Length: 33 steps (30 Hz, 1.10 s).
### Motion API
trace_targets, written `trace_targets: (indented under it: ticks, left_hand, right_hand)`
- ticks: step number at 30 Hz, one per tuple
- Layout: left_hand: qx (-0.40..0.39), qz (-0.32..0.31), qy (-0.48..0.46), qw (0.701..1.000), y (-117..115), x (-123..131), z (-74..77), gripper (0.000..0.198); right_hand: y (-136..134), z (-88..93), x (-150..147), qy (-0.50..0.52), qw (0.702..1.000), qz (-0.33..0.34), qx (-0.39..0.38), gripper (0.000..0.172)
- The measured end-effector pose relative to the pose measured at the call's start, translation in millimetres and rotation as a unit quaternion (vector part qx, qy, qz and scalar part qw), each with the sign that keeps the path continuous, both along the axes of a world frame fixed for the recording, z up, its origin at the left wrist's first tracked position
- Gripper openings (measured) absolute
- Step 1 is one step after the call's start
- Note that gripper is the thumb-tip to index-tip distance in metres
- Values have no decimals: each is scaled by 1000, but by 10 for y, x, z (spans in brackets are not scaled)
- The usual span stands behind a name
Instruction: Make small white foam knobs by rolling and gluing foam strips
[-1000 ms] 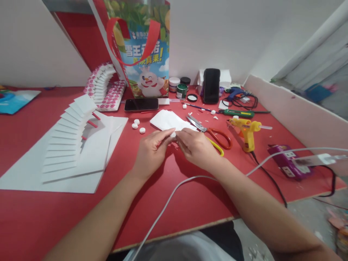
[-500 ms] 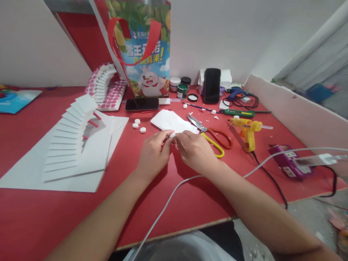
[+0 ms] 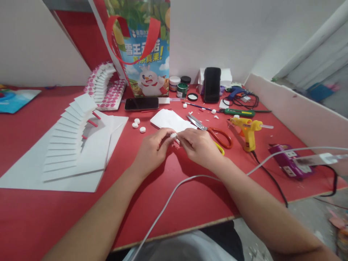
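Between the thumb and forefinger of my left hand [image 3: 152, 149] is a small white rounded piece [image 3: 173, 135]. My right hand [image 3: 199, 146] is closed in a pinch at the piece's right side; whatever its fingertips hold is hidden. Several similar white pieces [image 3: 143, 129] lie left of the hands. Just beyond my fingers is a stack of white paper [image 3: 171, 120]. Scissors [image 3: 220, 137] with red and yellow handles lie partly under my right hand, blades pointing away to the left. Small scraps [image 3: 176, 145] sit below my fingertips.
A stepped white model [image 3: 63, 141] stands on white boards at left. Rightward are a yellow glue gun [image 3: 248, 130], a purple box [image 3: 290, 161] and a green-handled tool [image 3: 239, 112]. A white cable [image 3: 179, 185] crosses the front. Behind stand a bag [image 3: 146, 54], phones and paint jars [image 3: 182, 90].
My right hand has shifted slightly right, opening a small gap from the left fingers and covering more of the yellow scissor handle. The white piece stays in my left fingers.
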<state>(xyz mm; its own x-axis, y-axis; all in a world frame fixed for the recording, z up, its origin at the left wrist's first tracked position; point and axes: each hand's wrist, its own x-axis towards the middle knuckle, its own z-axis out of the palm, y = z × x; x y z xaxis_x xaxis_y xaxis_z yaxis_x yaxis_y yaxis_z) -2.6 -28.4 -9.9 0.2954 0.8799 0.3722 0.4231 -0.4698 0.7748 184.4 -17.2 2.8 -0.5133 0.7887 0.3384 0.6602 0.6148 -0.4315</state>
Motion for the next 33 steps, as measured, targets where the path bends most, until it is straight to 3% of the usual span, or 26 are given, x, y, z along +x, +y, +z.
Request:
trace_targets:
  ticks: [10,17,22,27,33]
  left_hand:
    - [17,-17,-55,998,13,-2,14,20]
    - [-29,-6,-58,998,8,5,23,15]
    - [-38,9,-78,996,-3,0,-13,10]
    - [-42,26,-89,995,-12,-7,-23,10]
    - [-77,31,-115,990,-10,-3,-34,14]
  right_hand:
    - [-5,42,0,52,998,25,33,24]
    - [-26,20,-32,60,998,-29,7,21]
    - [-18,31,0,56,998,29,29,20]
    - [1,88,39,76,993,81,-26,22]
    - [6,47,21,87,992,79,-36,22]
